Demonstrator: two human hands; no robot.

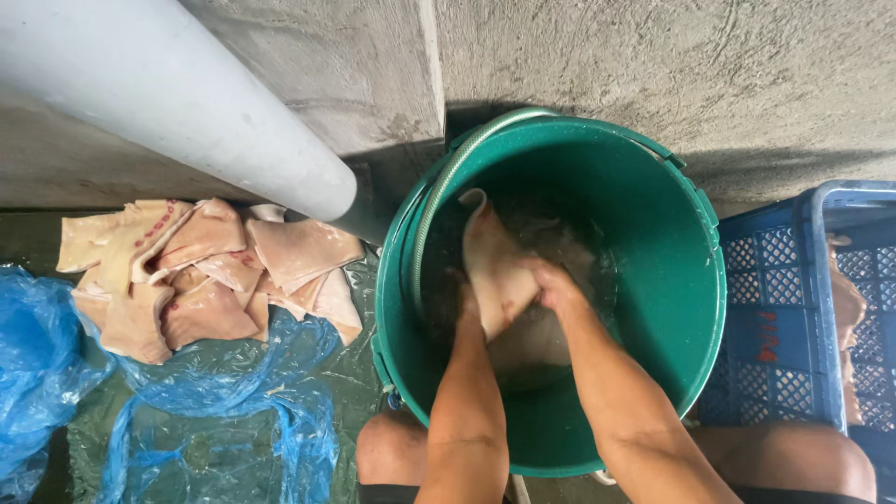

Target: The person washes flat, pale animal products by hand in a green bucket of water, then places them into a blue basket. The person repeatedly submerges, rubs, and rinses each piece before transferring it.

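Observation:
A green bucket holds water and a pale slab of pork skin that sticks up out of the water. My left hand is under the slab's lower left side, partly hidden in the water. Over the slab's right edge my right hand closes its fingers on it. Both forearms reach down into the bucket from the bottom of the view. A grey-green hose runs along the bucket's inner left rim.
A pile of pale pork skin pieces lies on blue plastic sheeting to the left. A thick grey pipe slants above it. A blue plastic crate stands at the right, against a concrete wall.

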